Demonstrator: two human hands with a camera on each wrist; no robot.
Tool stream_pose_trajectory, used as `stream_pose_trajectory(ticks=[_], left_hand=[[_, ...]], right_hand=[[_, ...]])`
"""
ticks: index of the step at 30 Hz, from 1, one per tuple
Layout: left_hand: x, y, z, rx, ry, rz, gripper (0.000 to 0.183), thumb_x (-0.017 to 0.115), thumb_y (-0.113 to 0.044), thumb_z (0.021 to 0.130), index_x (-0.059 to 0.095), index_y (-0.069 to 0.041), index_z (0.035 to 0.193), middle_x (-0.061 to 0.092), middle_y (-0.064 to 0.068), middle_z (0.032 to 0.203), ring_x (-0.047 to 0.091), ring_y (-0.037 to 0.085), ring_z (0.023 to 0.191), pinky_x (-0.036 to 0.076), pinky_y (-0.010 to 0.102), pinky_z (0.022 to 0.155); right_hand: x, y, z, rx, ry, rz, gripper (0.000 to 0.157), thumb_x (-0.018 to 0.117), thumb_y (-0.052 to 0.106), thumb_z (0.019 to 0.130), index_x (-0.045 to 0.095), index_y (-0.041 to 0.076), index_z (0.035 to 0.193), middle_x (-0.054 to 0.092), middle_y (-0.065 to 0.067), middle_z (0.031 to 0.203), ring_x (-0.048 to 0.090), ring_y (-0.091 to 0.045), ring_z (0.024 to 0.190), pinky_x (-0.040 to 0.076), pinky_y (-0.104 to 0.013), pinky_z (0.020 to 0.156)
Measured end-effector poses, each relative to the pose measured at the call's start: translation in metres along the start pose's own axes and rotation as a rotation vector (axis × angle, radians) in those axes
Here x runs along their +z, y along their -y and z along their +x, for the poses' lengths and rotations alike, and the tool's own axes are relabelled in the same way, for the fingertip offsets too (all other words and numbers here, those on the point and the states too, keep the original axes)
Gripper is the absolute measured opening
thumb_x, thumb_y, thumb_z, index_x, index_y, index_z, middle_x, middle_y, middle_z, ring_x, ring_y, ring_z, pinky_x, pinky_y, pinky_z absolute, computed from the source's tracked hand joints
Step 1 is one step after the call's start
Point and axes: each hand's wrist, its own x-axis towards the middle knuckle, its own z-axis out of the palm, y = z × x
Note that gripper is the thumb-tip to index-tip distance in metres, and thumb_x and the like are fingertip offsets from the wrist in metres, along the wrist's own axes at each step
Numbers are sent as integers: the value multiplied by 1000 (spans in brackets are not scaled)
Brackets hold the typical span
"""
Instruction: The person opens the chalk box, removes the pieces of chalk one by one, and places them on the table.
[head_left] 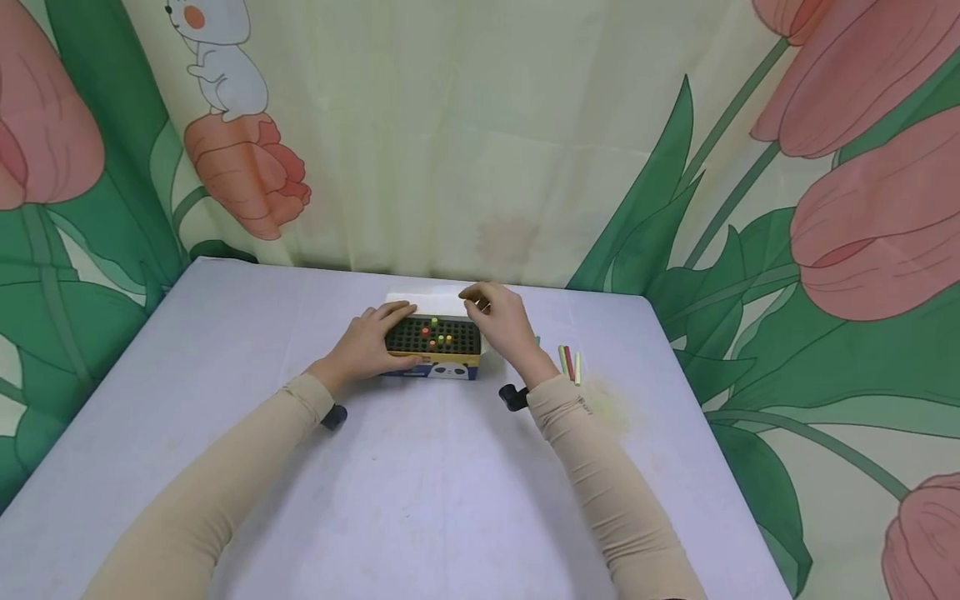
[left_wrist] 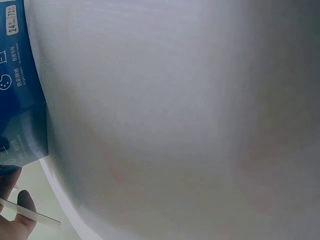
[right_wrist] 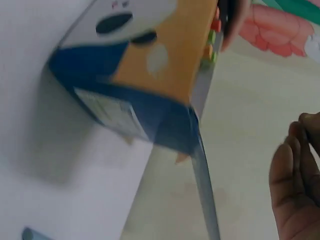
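A blue and yellow chalk box (head_left: pixel 450 371) with a panda on its front stands on the table, its white lid (head_left: pixel 431 298) raised at the back. Inside is a black holed insert (head_left: pixel 405 334), where several coloured chalk sticks (head_left: pixel 425 332) show their ends. My left hand (head_left: pixel 367 342) grips the box's left end, thumb along the front and fingers over the top. Above the right back corner hovers my right hand (head_left: pixel 504 323), fingers bent with tips close together; I cannot tell whether they pinch anything. The right wrist view shows those fingers (right_wrist: pixel 282 165) apart from the box.
To the right of the box lie several loose chalk sticks (head_left: pixel 568 363), yellowish, red and green. A pale yellow smudge (head_left: pixel 607 408) marks the white tablecloth (head_left: pixel 420 492) near them. A curtain (head_left: pixel 450 167) printed with flowers hangs behind the table.
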Motion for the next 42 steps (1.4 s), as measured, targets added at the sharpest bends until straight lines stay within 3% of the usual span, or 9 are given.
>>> stream_pose_trajectory(ticks=[9, 13, 19, 29, 42], left_hand=[[1, 0, 0, -5, -9, 1, 101, 75, -67, 81, 35, -23, 163, 36, 8, 165, 49, 39, 131, 40, 62, 100], [2, 0, 2, 1, -9, 8, 102, 75, -69, 81, 35, -23, 163, 36, 7, 165, 48, 39, 131, 40, 62, 100], [1, 0, 3, 4, -16, 17, 102, 76, -68, 80, 36, -22, 162, 36, 7, 165, 49, 39, 129, 41, 61, 99], [0, -1, 0, 0, -13, -3, 103, 77, -67, 80, 36, -22, 162, 36, 7, 165, 48, 39, 130, 40, 61, 100], [3, 3, 3, 0, -11, 2, 102, 76, -69, 80, 36, -23, 162, 36, 6, 165, 49, 37, 128, 40, 61, 99]], right_hand=[[29, 7, -7, 131, 269, -108, 26, 69, 16, 101, 72, 8, 125, 72, -9, 118, 70, -22, 103, 58, -33, 85], [37, 9, -9, 169, 337, -153, 28, 70, 14, 100, 71, 4, 126, 74, -11, 119, 72, -22, 104, 59, -33, 84], [44, 11, -13, 170, 305, -191, 23, 69, 11, 100, 72, 5, 122, 74, -11, 117, 72, -23, 102, 59, -35, 84], [49, 7, -18, 79, 250, -251, 19, 67, 13, 101, 73, 9, 119, 76, -6, 112, 73, -19, 95, 58, -32, 79], [46, 5, -20, 76, 230, -192, 19, 65, 17, 103, 72, 10, 119, 76, -5, 111, 70, -17, 89, 56, -32, 76]])
